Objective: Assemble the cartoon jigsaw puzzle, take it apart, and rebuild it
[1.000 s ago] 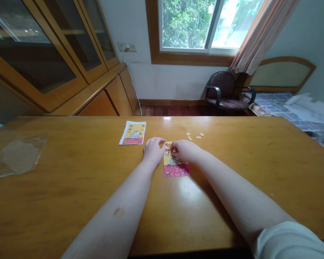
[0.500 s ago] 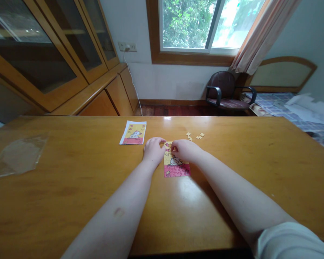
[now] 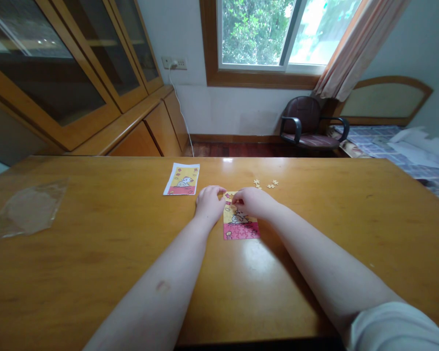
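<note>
A small puzzle (image 3: 240,228) lies on the shiny wooden tabletop (image 3: 95,243). The left hand (image 3: 209,202) curls its fingers at the puzzle's far left corner, and I cannot tell if they grip. The right hand (image 3: 254,202) pinches its fingers closed at the puzzle's top, maybe on a piece. Loose pieces (image 3: 265,184) lie just behind the puzzle. A chair (image 3: 307,124) and a window (image 3: 274,31) are far behind it.

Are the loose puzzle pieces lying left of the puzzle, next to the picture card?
No, the loose pieces lie on the table past the far right corner of the puzzle, while the picture card sits to its left.
</note>
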Demonstrator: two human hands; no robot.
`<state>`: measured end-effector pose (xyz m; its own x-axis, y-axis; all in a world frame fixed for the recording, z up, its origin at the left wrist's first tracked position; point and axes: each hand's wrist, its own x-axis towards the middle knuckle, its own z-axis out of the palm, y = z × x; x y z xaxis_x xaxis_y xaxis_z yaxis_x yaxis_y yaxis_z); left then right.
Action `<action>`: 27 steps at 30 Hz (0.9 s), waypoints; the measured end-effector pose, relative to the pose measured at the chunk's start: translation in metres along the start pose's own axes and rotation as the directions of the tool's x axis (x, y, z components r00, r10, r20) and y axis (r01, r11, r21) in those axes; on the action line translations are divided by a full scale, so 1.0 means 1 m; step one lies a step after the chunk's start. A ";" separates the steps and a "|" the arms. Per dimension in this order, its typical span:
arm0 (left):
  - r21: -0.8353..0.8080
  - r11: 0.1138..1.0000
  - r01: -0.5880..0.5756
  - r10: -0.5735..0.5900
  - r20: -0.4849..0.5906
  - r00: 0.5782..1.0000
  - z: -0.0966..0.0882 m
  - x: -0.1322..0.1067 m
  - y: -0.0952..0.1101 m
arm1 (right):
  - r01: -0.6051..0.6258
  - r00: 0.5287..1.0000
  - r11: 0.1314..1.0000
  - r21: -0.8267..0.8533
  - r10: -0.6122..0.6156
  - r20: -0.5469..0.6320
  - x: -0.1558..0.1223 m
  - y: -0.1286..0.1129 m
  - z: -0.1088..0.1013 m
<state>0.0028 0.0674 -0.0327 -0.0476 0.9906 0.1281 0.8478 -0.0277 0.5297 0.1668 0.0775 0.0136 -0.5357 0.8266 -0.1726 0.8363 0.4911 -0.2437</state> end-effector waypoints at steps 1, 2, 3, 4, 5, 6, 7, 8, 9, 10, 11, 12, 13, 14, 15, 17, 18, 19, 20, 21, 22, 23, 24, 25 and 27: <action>-0.001 1.000 0.000 0.000 0.002 1.000 0.000 0.000 0.000 | -0.002 1.000 1.000 0.005 0.002 0.004 -0.001 0.000 -0.002; -0.002 1.000 0.001 -0.001 0.004 1.000 0.000 0.000 0.000 | -0.008 1.000 1.000 0.013 0.008 0.016 -0.001 0.000 -0.003; -0.003 1.000 0.003 -0.003 0.005 1.000 0.000 0.000 0.000 | -0.017 0.999 1.000 0.020 0.017 0.035 -0.002 0.000 -0.004; -0.004 1.000 0.004 -0.004 0.007 1.000 0.000 0.000 0.000 | -0.027 0.998 0.999 0.025 0.026 0.056 -0.002 -0.001 -0.006; -0.006 1.000 0.005 -0.005 0.007 1.000 0.000 0.000 0.000 | -0.036 0.997 0.999 0.029 0.034 0.069 -0.003 -0.001 -0.007; -0.008 1.000 0.006 -0.006 0.007 1.000 0.000 0.000 0.000 | -0.043 0.997 0.999 0.031 0.041 0.070 -0.003 -0.001 -0.008; -0.010 1.000 0.007 -0.007 0.006 1.000 0.000 0.000 -0.001 | -0.046 0.997 0.998 0.031 0.043 0.066 -0.004 -0.001 -0.009; -0.012 1.000 0.007 -0.007 0.006 1.000 0.001 0.000 -0.001 | -0.047 0.997 0.998 0.032 0.045 0.067 -0.004 -0.001 -0.009; -0.012 1.000 0.007 -0.007 0.006 1.000 0.001 0.001 -0.001 | -0.049 0.996 0.998 0.032 0.046 0.073 -0.004 -0.001 -0.010; -0.010 1.000 0.008 -0.008 0.006 1.000 0.001 0.001 -0.001 | -0.050 0.995 0.998 0.032 0.047 0.085 -0.005 -0.001 -0.011; -0.007 1.000 0.008 -0.008 0.007 1.000 0.001 0.001 -0.001 | -0.052 0.994 0.998 0.030 0.049 0.096 -0.005 -0.002 -0.011; -0.004 1.000 0.008 -0.008 0.007 1.000 0.002 0.001 -0.001 | -0.054 0.994 0.998 0.027 0.051 0.101 -0.005 -0.002 -0.011; -0.002 1.000 0.007 -0.007 0.007 1.000 0.002 0.001 -0.001 | -0.054 0.994 0.998 0.023 0.052 0.098 -0.006 -0.002 -0.011; -0.001 1.000 0.006 -0.006 0.006 1.000 0.002 0.001 -0.001 | -0.052 0.995 0.998 0.020 0.050 0.088 -0.006 -0.003 -0.011; -0.001 1.000 0.006 -0.006 0.006 1.000 0.001 0.001 -0.001 | -0.045 0.996 0.999 0.022 0.043 0.082 -0.006 -0.003 -0.011; -0.003 1.000 0.006 -0.006 0.007 1.000 0.001 0.001 0.000 | -0.033 0.996 0.999 0.034 0.030 0.087 -0.006 -0.004 -0.010; -0.004 1.000 0.007 -0.007 0.007 1.000 0.000 0.000 0.000 | -0.034 0.995 0.999 0.041 0.030 0.096 -0.006 -0.003 -0.011; -0.004 1.000 0.008 -0.008 0.008 1.000 0.000 0.000 0.000 | -0.045 0.994 0.998 0.048 0.040 0.101 -0.006 -0.002 -0.013; -0.003 1.000 0.011 -0.011 0.009 1.000 0.000 0.000 0.001 | -0.069 0.993 0.996 0.052 0.064 0.096 -0.006 -0.001 -0.015; -0.004 1.000 0.013 -0.013 0.011 1.000 0.000 0.000 0.001 | -0.103 0.991 0.993 0.050 0.098 0.087 -0.007 0.002 -0.018; -0.005 1.000 0.015 -0.015 0.013 1.000 -0.001 0.000 0.001 | -0.141 0.988 0.989 0.043 0.138 0.073 -0.008 0.005 -0.022; -0.008 1.000 0.014 -0.014 0.014 1.000 -0.001 0.000 0.000 | -0.186 0.981 0.982 0.024 0.185 0.058 -0.010 0.009 -0.026; -0.011 1.000 0.012 -0.011 0.013 1.000 0.000 0.000 0.000 | -0.219 0.974 0.976 -0.012 0.220 0.061 -0.012 0.013 -0.030; -0.015 1.000 0.007 -0.007 0.013 1.000 0.000 0.000 0.000 | -0.248 0.965 0.967 -0.055 0.252 0.076 -0.014 0.017 -0.033; -0.019 1.000 0.001 0.000 0.010 1.000 0.000 0.000 -0.001 | -0.275 0.935 0.953 -0.129 0.296 0.195 -0.017 0.024 -0.038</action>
<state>0.0019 0.0678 -0.0330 -0.0429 0.9919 0.1196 0.8378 -0.0296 0.5452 0.2008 0.0854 0.0473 -0.2762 0.8644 -0.4201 0.9590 0.2765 -0.0617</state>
